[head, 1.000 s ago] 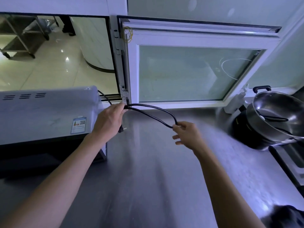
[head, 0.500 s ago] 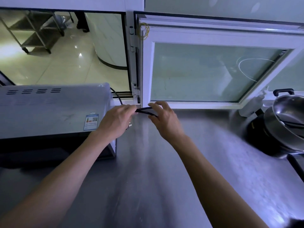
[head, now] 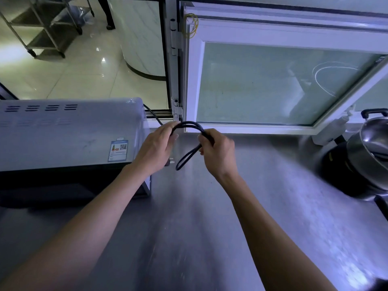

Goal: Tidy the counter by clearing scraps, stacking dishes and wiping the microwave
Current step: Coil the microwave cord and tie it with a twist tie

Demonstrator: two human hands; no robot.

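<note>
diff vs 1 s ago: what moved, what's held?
The right hand came in from the right toward the left hand and now grips the black cord folded into a short loop; a second loop hangs below. The left hand kept its hold near the plug. Microwave and pot unmoved.

The black cord (head: 190, 124) arched between the fingers of both hands, a loop hanging below the right fingers (head: 206, 139). Its plug (head: 170, 162) poked out under the left fingers. The grey microwave (head: 69, 133) sat left of them on the desk (head: 189, 227).
</note>
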